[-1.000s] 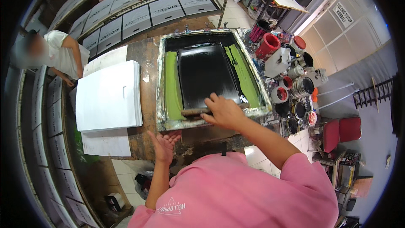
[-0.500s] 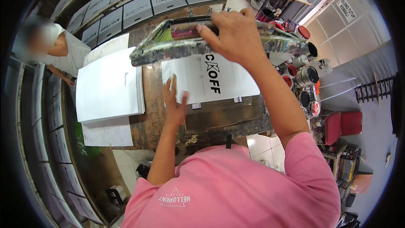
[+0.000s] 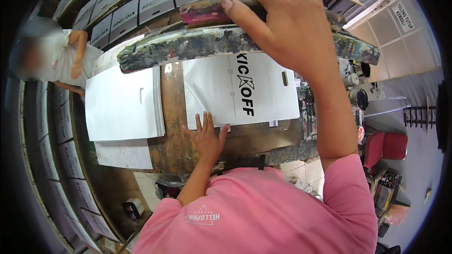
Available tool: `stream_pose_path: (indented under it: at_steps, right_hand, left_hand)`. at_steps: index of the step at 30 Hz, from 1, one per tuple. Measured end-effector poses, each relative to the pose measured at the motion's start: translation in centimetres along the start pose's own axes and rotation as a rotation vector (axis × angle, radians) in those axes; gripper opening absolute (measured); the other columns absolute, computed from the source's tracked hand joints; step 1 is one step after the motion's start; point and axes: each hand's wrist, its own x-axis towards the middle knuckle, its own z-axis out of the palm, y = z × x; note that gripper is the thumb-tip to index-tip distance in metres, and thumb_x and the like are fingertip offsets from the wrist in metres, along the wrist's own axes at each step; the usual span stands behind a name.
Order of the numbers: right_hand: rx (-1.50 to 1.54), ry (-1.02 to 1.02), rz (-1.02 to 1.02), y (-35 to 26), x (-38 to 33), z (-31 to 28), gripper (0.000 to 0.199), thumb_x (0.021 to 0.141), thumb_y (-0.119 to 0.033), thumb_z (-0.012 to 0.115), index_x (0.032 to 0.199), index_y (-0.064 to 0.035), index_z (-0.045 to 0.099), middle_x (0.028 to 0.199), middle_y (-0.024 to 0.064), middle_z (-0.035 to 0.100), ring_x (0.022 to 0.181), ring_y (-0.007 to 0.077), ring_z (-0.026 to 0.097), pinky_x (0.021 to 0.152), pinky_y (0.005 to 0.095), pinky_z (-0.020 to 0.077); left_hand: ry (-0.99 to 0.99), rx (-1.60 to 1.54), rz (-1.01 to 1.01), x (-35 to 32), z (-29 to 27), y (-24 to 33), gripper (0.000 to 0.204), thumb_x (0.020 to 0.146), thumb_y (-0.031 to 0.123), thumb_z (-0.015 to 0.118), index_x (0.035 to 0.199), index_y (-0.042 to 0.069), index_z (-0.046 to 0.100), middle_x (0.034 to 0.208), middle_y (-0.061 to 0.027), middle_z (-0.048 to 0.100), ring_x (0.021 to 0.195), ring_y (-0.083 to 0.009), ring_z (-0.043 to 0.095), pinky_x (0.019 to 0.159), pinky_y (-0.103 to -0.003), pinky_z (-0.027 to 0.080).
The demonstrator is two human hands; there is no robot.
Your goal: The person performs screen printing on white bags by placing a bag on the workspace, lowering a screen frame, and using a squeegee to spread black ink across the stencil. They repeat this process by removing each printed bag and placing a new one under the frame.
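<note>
My right hand (image 3: 287,23) grips the near bar of a paint-crusted printing screen frame (image 3: 188,49) and holds it lifted, tilted up off the table. Under it lies a white bag (image 3: 268,101) with black printed letters and a slot handle. My left hand (image 3: 207,138) rests flat, fingers spread, on the bag's near edge and the worn wooden table (image 3: 172,131).
A stack of blank white bags (image 3: 122,103) lies to the left, with loose white sheets (image 3: 125,154) below it. Another person in a white shirt (image 3: 61,61) stands at far left. Printed bags (image 3: 141,0) dry in rows beyond. Paint cans (image 3: 358,96) and a red stool (image 3: 388,146) are at right.
The screen lay flat on the table with my right hand on its near edge; I have since lifted it up, uncovering the printed bag. My left hand moved onto the bag's near edge.
</note>
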Motion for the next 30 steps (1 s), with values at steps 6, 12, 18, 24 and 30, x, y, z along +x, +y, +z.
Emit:
stream_pose_path:
  at_steps: [6, 12, 18, 24, 30]
  right_hand:
    - [0.203, -0.239, 0.210, -0.5, 4.9, -2.0, 0.059, 0.100, -0.053, 0.053, 0.074, -0.0041, 0.072, 0.066, 0.0128, 0.070, 0.067, 0.0240, 0.067, 0.092, 0.0397, 0.0449]
    - [0.056, -0.030, -0.023, 1.4, 3.6, 0.0, 0.056, 0.102, -0.054, 0.060, 0.088, -0.0006, 0.069, 0.076, 0.0181, 0.064, 0.074, 0.0375, 0.062, 0.076, 0.0454, 0.0452]
    - [-0.002, 0.023, -0.116, 1.2, 2.8, 0.3, 0.061, 0.102, -0.057, 0.059, 0.090, 0.0012, 0.072, 0.067, 0.0200, 0.060, 0.064, 0.0397, 0.058, 0.068, 0.0459, 0.0463]
    - [0.075, -0.089, 0.099, -0.2, 2.0, -0.5, 0.065, 0.100, -0.062, 0.059, 0.091, 0.0010, 0.074, 0.072, 0.0202, 0.066, 0.070, 0.0380, 0.063, 0.076, 0.0431, 0.0480]
    - [0.051, -0.003, 0.011, 0.4, 1.1, 0.3, 0.066, 0.099, -0.063, 0.060, 0.088, 0.0008, 0.074, 0.071, 0.0203, 0.067, 0.064, 0.0363, 0.062, 0.069, 0.0426, 0.0497]
  left_hand:
    - [0.246, -0.265, 0.030, 7.0, -5.8, 3.0, 0.037, 0.100, 0.025, 0.072, 0.123, -0.004, 0.071, 0.127, -0.0201, 0.073, 0.116, -0.0389, 0.066, 0.104, -0.050, 0.048]
    - [0.380, -0.413, 0.087, 4.8, -6.3, 2.1, 0.035, 0.095, 0.012, 0.077, 0.126, -0.003, 0.072, 0.126, -0.0217, 0.073, 0.083, -0.0273, 0.075, 0.072, -0.034, 0.061]
    - [0.330, -0.668, -0.141, 4.4, -6.2, 0.0, 0.029, 0.101, 0.007, 0.068, 0.126, -0.006, 0.071, 0.123, -0.0244, 0.074, 0.091, -0.0273, 0.078, 0.079, -0.036, 0.063]
    - [0.251, -0.898, -0.309, 1.6, 1.0, -3.2, 0.030, 0.102, 0.009, 0.069, 0.128, -0.004, 0.071, 0.133, -0.0238, 0.070, 0.102, -0.0235, 0.075, 0.084, -0.033, 0.060]
    - [0.524, -1.101, -0.617, 5.8, 4.7, -6.2, 0.054, 0.095, 0.012, 0.079, 0.141, -0.007, 0.057, 0.136, -0.0188, 0.063, 0.096, -0.0198, 0.064, 0.083, -0.034, 0.052]
